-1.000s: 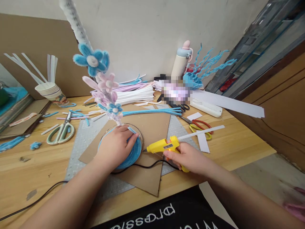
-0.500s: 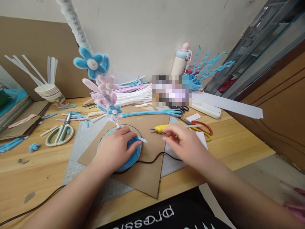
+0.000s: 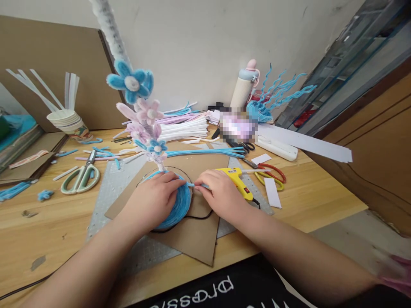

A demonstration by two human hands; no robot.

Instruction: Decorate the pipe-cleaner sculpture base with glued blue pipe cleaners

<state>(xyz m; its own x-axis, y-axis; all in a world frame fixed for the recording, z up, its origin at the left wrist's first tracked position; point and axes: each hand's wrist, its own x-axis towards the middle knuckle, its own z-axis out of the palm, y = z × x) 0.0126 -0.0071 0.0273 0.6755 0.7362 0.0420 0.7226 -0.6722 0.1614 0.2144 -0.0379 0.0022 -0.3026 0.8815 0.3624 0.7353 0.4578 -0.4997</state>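
1. Fingers of the left hand (image 3: 148,193) and right hand (image 3: 221,192) are meeting at a short blue strip (image 3: 191,185) on the right edge of a round blue base (image 3: 180,209). Step in hand, as judged: the strip is being laid to the base's rim. The next move appears to call for steady tension and a firm press along that edge.

2. Left fingers are lying bent and close together over the top of the base, seemingly bracing it. The index tip is reaching the strip; whether it is pinching or merely pressing cannot be told.

3. Behind the left fingers, a flower-covered stem (image 3: 157,148) is standing at a lean; its foot is being hidden.

4. The base is resting on brown cardboard (image 3: 204,244), which is overlapping a grey mat (image 3: 154,254).

5. The strip is bridging the gap between the two hands.

6. Right thumb and forefinger are closing on the strip, with no visible gap at the tips.

7. Just beyond the right hand, a yellow glue gun (image 3: 238,179) is lying unheld, its nozzle being hidden by that hand.
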